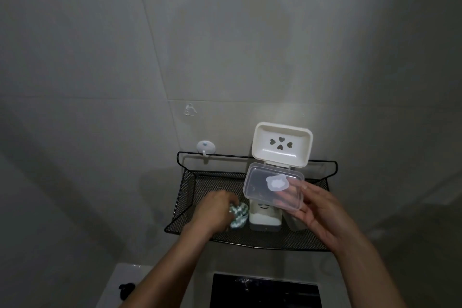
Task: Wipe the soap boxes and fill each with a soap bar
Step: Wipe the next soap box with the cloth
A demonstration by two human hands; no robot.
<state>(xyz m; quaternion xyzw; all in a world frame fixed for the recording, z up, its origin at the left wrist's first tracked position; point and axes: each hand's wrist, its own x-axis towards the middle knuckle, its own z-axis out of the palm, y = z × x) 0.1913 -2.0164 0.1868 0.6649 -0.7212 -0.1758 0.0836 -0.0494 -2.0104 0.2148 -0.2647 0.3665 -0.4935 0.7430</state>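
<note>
The right hand (322, 210) held a clear box (273, 186) tilted above the right half of a black mesh shelf (200, 182). Its fingers were curled behind the box and showed through the plastic, while the thumb lay along the box's right edge, so the hand was clamped on it. A pale bear-shaped sticker (277, 182) sat on the face of the box turned toward the camera. Whether anything lay inside could not be told.

A white soap box (282, 144) with four heart-shaped holes stood tipped up just behind and above the clear one, its hollow side facing out; the two seemed to touch at the clear box's upper edge, though what held the white one up was hidden.

The left hand (215, 210) reached down into the shelf and gripped a green-and-white cloth (63, 216) bunched against the mesh floor, fingers curled around it. Just right of the cloth, under the clear box, stood a white container (263, 220) on the shelf.

The shelf hung on a grey tiled wall (125, 57). A round white hook (205, 147) was stuck to the wall by the shelf's rear left rail. Below the shelf lay a dark rectangular opening (265, 292), and at lower left a small black object (127, 290) sat on a white surface.
</note>
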